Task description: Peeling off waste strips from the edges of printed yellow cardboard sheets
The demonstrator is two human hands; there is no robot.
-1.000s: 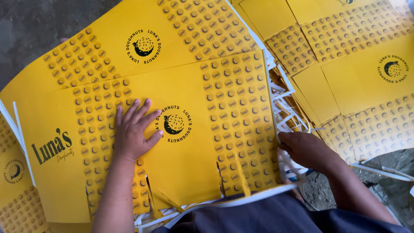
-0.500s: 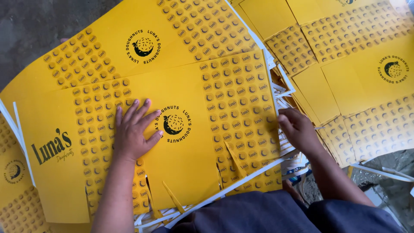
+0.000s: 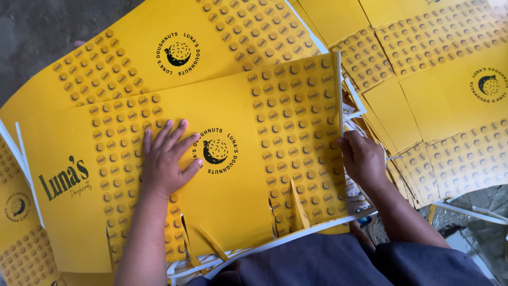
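Pressing left hand (image 3: 165, 161), fingers spread, flat on the top yellow sheet (image 3: 238, 180); right hand (image 3: 364, 159) seemingly pinching its right edge, long axis running left-right.

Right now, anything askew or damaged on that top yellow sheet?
Yes. The top yellow sheet lies rotated against the stack under it, and its near edge has cut flaps curling up. The left hand lies flat on it; the right hand is at its right edge. No tears visible.

Rough dark-grey concrete floor (image 3: 37, 37) shows at top left — bare, mottled, matte. Bottom right, another patch of grey floor w/ thin white paper offcut strips (image 3: 460, 212) lying across it. Soft, even daylight — no hard shadows.
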